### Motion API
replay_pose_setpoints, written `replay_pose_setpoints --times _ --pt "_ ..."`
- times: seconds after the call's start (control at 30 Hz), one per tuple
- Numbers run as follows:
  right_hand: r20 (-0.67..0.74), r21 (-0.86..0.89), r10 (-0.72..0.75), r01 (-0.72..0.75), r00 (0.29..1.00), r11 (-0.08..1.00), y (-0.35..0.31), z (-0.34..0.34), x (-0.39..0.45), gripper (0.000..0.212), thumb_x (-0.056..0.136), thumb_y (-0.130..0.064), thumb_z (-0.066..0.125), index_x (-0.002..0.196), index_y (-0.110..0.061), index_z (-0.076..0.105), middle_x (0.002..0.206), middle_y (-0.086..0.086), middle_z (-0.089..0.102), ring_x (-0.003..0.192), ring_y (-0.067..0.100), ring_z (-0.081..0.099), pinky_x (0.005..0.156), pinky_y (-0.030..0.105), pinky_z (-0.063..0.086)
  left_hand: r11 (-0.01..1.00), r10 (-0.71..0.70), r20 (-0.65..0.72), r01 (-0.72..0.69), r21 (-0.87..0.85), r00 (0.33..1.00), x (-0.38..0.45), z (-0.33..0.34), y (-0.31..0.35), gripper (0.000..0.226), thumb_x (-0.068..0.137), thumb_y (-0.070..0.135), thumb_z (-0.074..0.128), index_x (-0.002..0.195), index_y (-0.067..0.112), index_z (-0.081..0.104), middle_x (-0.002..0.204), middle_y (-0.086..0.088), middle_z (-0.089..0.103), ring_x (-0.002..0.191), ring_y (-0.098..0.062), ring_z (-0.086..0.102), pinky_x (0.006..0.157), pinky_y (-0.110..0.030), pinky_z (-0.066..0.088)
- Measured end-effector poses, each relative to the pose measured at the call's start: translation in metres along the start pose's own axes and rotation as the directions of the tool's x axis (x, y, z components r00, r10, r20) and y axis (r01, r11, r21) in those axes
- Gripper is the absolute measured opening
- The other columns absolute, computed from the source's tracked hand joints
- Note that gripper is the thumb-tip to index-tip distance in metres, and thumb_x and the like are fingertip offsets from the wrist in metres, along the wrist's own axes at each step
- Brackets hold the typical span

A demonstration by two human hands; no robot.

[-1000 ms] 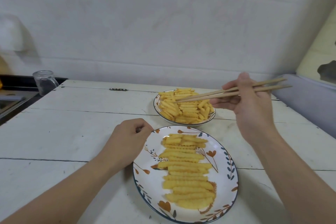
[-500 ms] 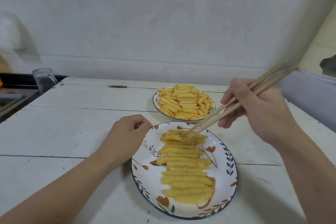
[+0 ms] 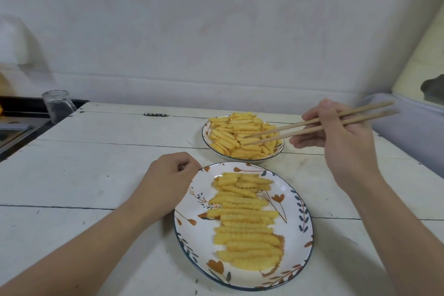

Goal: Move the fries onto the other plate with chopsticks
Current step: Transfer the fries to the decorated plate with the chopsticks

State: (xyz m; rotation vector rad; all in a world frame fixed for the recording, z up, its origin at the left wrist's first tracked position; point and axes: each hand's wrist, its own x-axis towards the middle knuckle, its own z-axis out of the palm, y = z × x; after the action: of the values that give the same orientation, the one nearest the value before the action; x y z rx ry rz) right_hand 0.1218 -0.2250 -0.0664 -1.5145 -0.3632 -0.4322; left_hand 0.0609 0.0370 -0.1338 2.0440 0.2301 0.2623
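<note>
Right hand: the right hand (image 3: 341,142) is gripping a pair of long tan wooden chopsticks (image 3: 312,125), thumb and fingers curled round the shafts, and is hovering over the table's far right part.
Chopstick tips: they are lying slightly apart over the pile of crinkle-cut yellow fries (image 3: 236,137); whether they are touching a fry cannot be told.
Far plate: a small round white plate with a dark rim (image 3: 278,152) is sitting toward the table's far edge, heaped with that pile.
Near plate: a large oval white plate with orange flowers and dark leaves (image 3: 298,214) is sitting by the near edge, carrying a stacked row of crinkle-cut fries (image 3: 245,223).
Left hand: the left hand (image 3: 165,182) is resting on the white plank table (image 3: 96,170), fingers loosely curled on nothing, touching the oval plate's far-left rim.
Glass: a clear glass mug (image 3: 57,106) is standing just off the far left corner.
Writing: none can be read.
</note>
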Motion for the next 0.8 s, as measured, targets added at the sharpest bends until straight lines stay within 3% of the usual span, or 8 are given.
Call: replay_pose_setpoints --times 0.13,0.8 --pt "-0.012 0.005 0.047 -0.047 0.999 0.999 0.021 0.008 0.001 0.039 0.105 -0.031 0.048 0.085 -0.004 0.067 0.067 0.009 0.067 0.062 0.036 0.072 0.062 0.039 0.063 1.0 0.0 0.0 0.0 -0.002 1.0 0.0 0.0 0.001 0.029 0.097 0.019 0.054 0.079 0.022 0.077 0.074 0.01 0.075 0.056 0.001 0.059 0.048 -0.01 0.04" --pt "-0.013 0.022 0.142 -0.142 0.99 0.99 0.038 0.032 0.006 0.039 0.104 -0.032 0.052 0.086 -0.001 0.067 0.07 0.017 0.07 0.065 0.035 0.074 0.063 0.04 0.063 1.0 -0.002 -0.003 0.002 0.02 1.0 0.0 0.001 0.0 0.028 0.097 0.02 0.055 0.08 0.024 0.077 0.077 0.012 0.075 0.061 0.0 0.063 0.053 -0.014 0.042"
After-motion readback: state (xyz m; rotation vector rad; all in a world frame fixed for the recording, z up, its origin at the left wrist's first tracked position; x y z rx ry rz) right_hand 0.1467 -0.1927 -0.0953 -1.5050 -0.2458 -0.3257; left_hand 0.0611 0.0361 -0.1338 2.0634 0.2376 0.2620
